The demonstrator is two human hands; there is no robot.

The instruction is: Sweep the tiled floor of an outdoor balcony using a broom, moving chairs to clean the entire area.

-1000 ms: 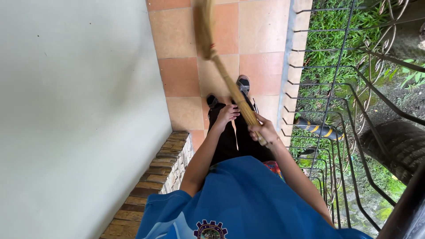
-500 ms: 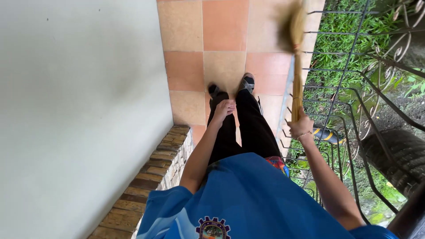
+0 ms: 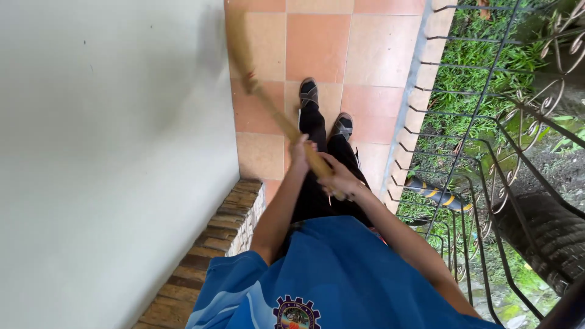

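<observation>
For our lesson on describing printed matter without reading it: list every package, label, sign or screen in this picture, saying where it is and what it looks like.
Round emblem: printed on the chest of the blue shirt, bottom middle of the view; gear-toothed dark rim, multicoloured centre.
No packages, signs or screens are in view.

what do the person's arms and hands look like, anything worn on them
Both arms are bare from the elbow down, and the left hand and right hand wear no gloves. No rings, watch or bands show, though the hands are small in view. Short sleeves of a blue shirt with lighter blue stripes cover the upper arms; a round gear-shaped badge sits on its front.
</observation>
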